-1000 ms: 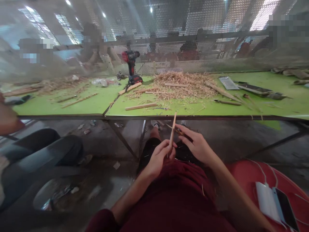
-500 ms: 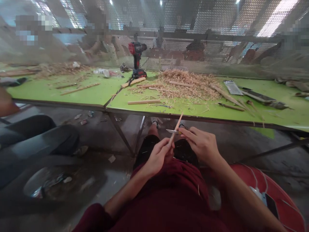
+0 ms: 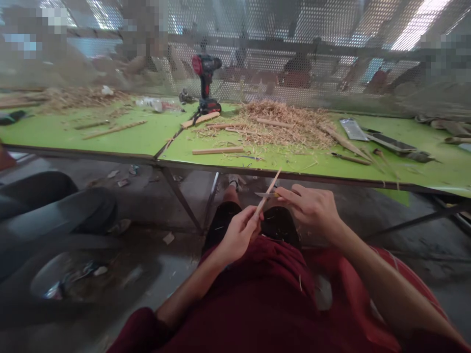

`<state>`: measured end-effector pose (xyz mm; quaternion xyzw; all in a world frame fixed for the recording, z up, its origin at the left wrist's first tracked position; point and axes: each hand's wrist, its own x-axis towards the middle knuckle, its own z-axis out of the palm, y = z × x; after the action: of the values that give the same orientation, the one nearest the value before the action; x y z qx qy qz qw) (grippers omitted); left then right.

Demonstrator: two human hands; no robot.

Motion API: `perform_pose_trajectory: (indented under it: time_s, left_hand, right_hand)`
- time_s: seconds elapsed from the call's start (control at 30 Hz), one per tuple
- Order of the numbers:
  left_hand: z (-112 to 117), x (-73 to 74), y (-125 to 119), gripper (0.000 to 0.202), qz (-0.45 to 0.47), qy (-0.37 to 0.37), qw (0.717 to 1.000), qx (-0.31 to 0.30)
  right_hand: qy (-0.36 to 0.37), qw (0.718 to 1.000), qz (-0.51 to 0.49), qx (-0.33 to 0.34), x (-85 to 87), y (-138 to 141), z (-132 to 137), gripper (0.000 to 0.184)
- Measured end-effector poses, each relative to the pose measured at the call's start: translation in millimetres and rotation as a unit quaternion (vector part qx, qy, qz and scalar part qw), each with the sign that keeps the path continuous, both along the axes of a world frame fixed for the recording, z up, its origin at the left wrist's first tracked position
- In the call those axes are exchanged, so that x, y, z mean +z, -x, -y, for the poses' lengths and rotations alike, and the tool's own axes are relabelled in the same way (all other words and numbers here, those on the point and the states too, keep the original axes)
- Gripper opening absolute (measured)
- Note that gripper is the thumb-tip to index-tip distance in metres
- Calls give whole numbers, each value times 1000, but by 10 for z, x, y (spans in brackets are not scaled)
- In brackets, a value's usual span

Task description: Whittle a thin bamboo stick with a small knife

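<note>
My L grip (image 3: 240, 232) clasps wood stick (image 3: 273, 182) above my lap, nr green desk (image 3: 147, 142) edge; R grip (image 3: 314, 208) holds knife (image 3: 262, 194), blade crossing stick. Cordless drill (image 3: 206, 84) + wood shavings (image 3: 287, 116) on desk, perf. screen (image 3: 324, 24) behind, grey floor (image 3: 147, 198) below.

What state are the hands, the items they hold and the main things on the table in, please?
Left hand: closed around the wooden stick
Wooden stick: held at a slant
Right hand: closed on the knife
Knife: blade bare, across the stick
Drill: upright on the green table
Wood shavings: loose, heaped
Clear bottle: on its side
</note>
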<state>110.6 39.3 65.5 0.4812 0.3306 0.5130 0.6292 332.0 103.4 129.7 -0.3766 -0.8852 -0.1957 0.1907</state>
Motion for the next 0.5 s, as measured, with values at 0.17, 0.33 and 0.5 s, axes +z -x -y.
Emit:
perform_pose_trajectory:
  time_s: [0.17, 0.33, 0.5]
  left_hand:
    - [174, -75, 52, 33, -135, -64, 989, -14]
    - [186, -130, -63, 38, -84, -12, 996, 7]
    - [119, -66, -169, 51, -24, 27, 999, 0]
  right_hand:
    - [-57, 981, -145, -118, 163, -523, -292, 40]
    - [-42, 954, -291, -61, 252, -738, -207, 30]
    - [29, 982, -184, 25, -98, -196, 244, 32]
